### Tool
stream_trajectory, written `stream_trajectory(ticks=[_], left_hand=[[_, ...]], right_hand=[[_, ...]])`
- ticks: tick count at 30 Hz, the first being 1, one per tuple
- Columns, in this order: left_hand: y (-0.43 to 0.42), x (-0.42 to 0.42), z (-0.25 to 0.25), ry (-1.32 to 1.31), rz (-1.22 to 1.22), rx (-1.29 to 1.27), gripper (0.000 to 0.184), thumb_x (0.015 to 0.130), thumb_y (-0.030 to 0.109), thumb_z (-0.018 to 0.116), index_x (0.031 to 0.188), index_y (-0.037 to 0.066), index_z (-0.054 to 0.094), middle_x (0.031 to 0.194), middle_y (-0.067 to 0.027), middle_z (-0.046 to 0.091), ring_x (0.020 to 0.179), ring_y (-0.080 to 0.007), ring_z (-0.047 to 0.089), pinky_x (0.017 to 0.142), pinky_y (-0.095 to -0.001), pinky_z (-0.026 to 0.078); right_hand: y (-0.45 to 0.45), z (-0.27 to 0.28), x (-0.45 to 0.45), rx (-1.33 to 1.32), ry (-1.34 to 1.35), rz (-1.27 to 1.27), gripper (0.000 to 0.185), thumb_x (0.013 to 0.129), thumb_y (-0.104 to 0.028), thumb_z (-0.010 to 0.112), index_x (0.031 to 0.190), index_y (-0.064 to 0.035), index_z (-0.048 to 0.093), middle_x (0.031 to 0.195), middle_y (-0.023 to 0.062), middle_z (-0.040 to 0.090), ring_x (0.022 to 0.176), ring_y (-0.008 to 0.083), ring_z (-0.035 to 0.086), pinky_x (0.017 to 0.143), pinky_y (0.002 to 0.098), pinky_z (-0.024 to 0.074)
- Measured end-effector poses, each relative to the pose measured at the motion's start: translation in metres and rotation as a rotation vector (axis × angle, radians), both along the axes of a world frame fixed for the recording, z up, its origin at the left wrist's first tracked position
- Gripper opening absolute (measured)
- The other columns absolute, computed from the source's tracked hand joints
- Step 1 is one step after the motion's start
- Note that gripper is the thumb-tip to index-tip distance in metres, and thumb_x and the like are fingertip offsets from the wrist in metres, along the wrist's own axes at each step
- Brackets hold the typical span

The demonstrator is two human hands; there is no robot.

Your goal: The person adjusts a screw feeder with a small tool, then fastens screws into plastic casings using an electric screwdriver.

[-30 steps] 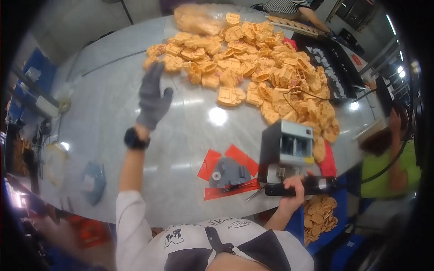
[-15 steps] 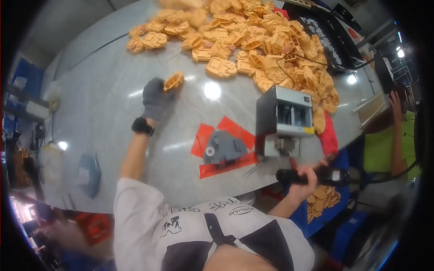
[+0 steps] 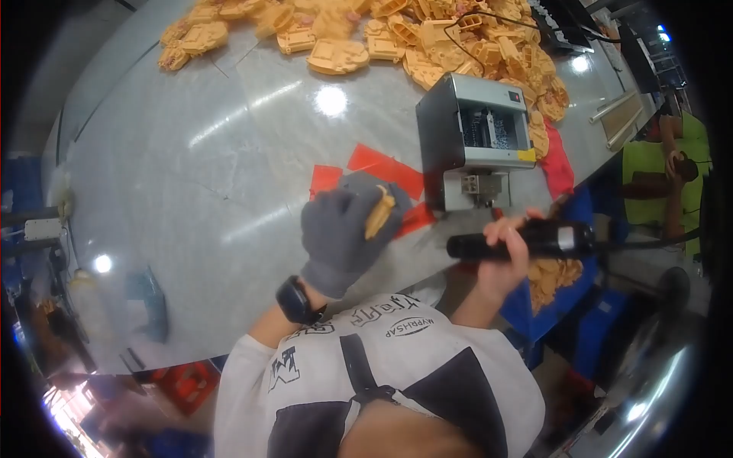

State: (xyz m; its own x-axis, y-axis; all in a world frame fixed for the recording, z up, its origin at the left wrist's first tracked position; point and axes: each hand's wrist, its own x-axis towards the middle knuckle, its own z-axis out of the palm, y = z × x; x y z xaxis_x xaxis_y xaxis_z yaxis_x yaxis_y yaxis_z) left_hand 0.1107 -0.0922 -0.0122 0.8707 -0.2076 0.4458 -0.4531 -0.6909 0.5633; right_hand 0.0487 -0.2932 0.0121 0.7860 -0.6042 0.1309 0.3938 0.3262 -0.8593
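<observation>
My left hand point(image 3: 336, 240), in a grey glove with a black watch at the wrist, is closed on a small yellow plastic part point(image 3: 379, 213). It is over a grey fixture point(image 3: 396, 201), which the glove partly hides; I cannot tell whether the part touches it. Red tape point(image 3: 385, 169) lies on the table around the fixture. My bare right hand point(image 3: 505, 259) is wrapped round a black electric screwdriver point(image 3: 546, 240), held roughly level near the table edge, its cable running off to the right.
A screw feeder point(image 3: 477, 133) stands right of the fixture. Behind it spreads a heap of yellow plastic parts point(image 3: 340, 57). More yellow parts point(image 3: 551, 281) lie in a blue bin below the edge. A co-worker in a green top point(image 3: 645, 164) is at the right.
My left hand has come from the far left of the table towards me and right, bringing the yellow part over the fixture. The right hand still grips the screwdriver. The view has shifted.
</observation>
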Motion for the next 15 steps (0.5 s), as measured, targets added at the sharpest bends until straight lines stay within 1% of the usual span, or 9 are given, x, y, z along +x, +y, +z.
stream_trajectory(ticks=[1, 2, 4, 7, 8, 9, 11, 12, 15], left_hand=[[-0.009, 0.003, 0.0, 0.032, -0.066, 0.087, 0.054, 0.057, 0.023, 0.078, 0.105, 0.01, 0.056, 0.094, -0.0082, 0.055, 0.085, -0.0245, 0.053, 0.077, -0.0405, 0.042], [-0.015, 0.003, 0.001, 0.039, -0.069, 0.079, 0.054, 0.057, 0.023, 0.078, 0.105, 0.01, 0.056, 0.094, -0.0082, 0.055, 0.085, -0.0245, 0.053, 0.077, -0.0405, 0.042], [-0.021, 0.003, 0.004, 0.103, -0.212, 0.294, 0.069, 0.054, 0.028, 0.077, 0.115, 0.01, 0.05, 0.109, -0.0126, 0.049, 0.103, -0.0272, 0.048, 0.093, -0.0476, 0.034], [-0.011, 0.006, -0.009, 0.139, -0.343, 0.203, 0.071, 0.056, 0.024, 0.075, 0.118, 0.008, 0.046, 0.11, -0.0174, 0.045, 0.11, -0.0338, 0.04, 0.096, -0.0537, 0.027], [-0.004, 0.006, -0.018, 0.184, -0.355, 0.215, 0.074, 0.056, 0.024, 0.075, 0.121, 0.009, 0.045, 0.11, -0.015, 0.046, 0.106, -0.0326, 0.044, 0.091, -0.0494, 0.033], [0.001, 0.008, -0.018, 0.187, -0.352, 0.212, 0.074, 0.056, 0.024, 0.075, 0.121, 0.009, 0.045, 0.11, -0.015, 0.046, 0.106, -0.0326, 0.044, 0.091, -0.0494, 0.033], [0.012, 0.013, -0.01, 0.341, -0.396, 0.009, 0.075, 0.055, 0.022, 0.076, 0.122, 0.01, 0.045, 0.111, -0.0121, 0.047, 0.103, -0.0301, 0.047, 0.086, -0.0444, 0.038], [0.015, 0.013, -0.003, 0.275, -0.337, 0.037, 0.079, 0.055, 0.023, 0.077, 0.125, 0.012, 0.044, 0.112, -0.0098, 0.047, 0.1, -0.0277, 0.049, 0.081, -0.0407, 0.041], [0.02, 0.007, 0.014, 0.244, -0.161, 0.126, 0.084, 0.053, 0.026, 0.079, 0.127, 0.013, 0.042, 0.114, -0.0095, 0.046, 0.101, -0.0277, 0.048, 0.081, -0.0413, 0.041]], right_hand=[[-0.001, 0.0, 0.0, -0.007, 0.008, -0.003, 0.045, 0.072, -0.001, 0.053, 0.116, -0.0019, 0.04, 0.071, 0.0062, 0.048, 0.057, 0.0176, 0.049, 0.061, 0.0312, 0.0405], [-0.001, 0.0, 0.0, -0.008, 0.015, -0.008, 0.045, 0.072, -0.002, 0.053, 0.116, -0.0019, 0.04, 0.071, 0.0062, 0.048, 0.058, 0.0175, 0.049, 0.061, 0.0312, 0.0406], [-0.002, 0.0, 0.001, -0.012, 0.03, -0.013, 0.045, 0.072, -0.002, 0.053, 0.116, -0.002, 0.04, 0.071, 0.0062, 0.048, 0.058, 0.0174, 0.049, 0.061, 0.0312, 0.0407], [-0.004, -0.004, 0.004, 0.035, 0.016, 0.012, 0.046, 0.072, -0.002, 0.054, 0.116, -0.002, 0.04, 0.071, 0.0064, 0.048, 0.058, 0.0174, 0.049, 0.061, 0.0313, 0.041], [-0.004, -0.005, 0.006, 0.01, 0.021, 0.02, 0.046, 0.072, -0.003, 0.054, 0.116, -0.0021, 0.04, 0.071, 0.0065, 0.048, 0.057, 0.0174, 0.049, 0.061, 0.0313, 0.041], [-0.005, -0.006, 0.008, -0.017, 0.023, 0.032, 0.045, 0.072, -0.003, 0.054, 0.115, -0.0022, 0.041, 0.071, 0.0067, 0.048, 0.057, 0.0173, 0.049, 0.061, 0.0312, 0.0411], [-0.002, -0.005, 0.01, -0.005, 0.019, 0.052, 0.045, 0.072, -0.002, 0.054, 0.115, -0.0022, 0.041, 0.071, 0.0069, 0.049, 0.056, 0.0173, 0.049, 0.061, 0.0313, 0.0411], [-0.001, -0.004, 0.01, 0.007, 0.006, 0.055, 0.045, 0.071, -0.002, 0.054, 0.115, -0.0022, 0.042, 0.07, 0.0069, 0.049, 0.056, 0.0173, 0.049, 0.061, 0.0315, 0.0411], [-0.002, -0.008, 0.009, 0.014, 0.003, 0.045, 0.045, 0.071, -0.002, 0.055, 0.114, -0.0021, 0.043, 0.07, 0.0072, 0.049, 0.056, 0.0175, 0.05, 0.061, 0.0318, 0.0412]])
